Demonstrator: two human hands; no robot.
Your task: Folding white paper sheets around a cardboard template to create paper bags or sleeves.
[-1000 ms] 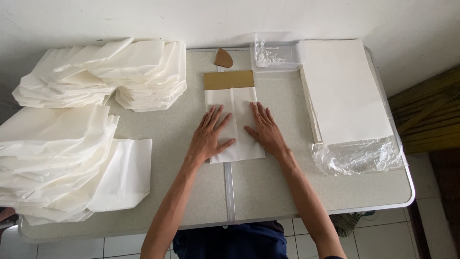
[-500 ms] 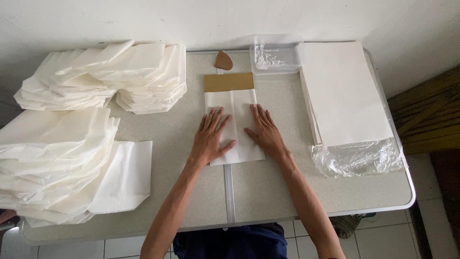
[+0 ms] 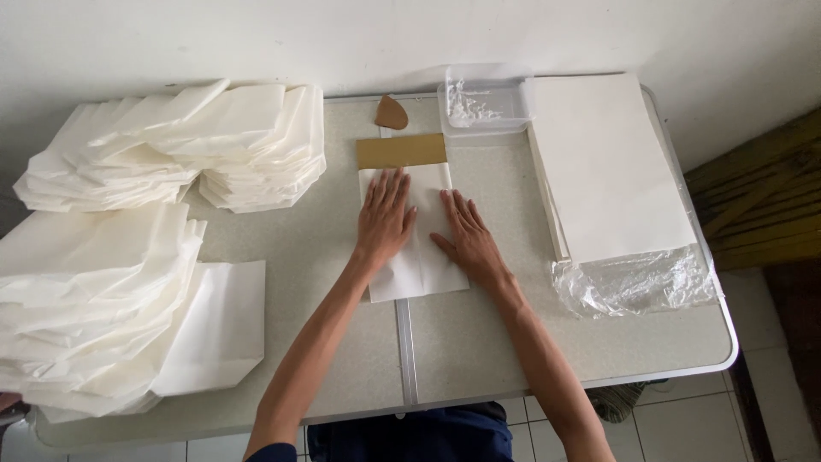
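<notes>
A folded white paper sheet is seen lying flat at the middle of the speckled grey folding table, across the table's centre seam. It is pressed down by both hands: the left hand is laid palm-down on its upper left part, with the fingers spread a little and stretched toward the far edge, nothing being gripped; the right hand is laid flat on its right side, with fingers extended and slightly fanned, likewise closed on nothing. Touching the far end of the sheet, a flat brown cardboard rectangle is found, and just beyond it a small brown rounded piece. A clear plastic tray is placed near the far edge, just beside a tall stack of flat white paper resting on crinkled clear plastic wrap at the right. Two heaps of folded white paper bags are seen at the left, one at the far side and one nearer.
</notes>
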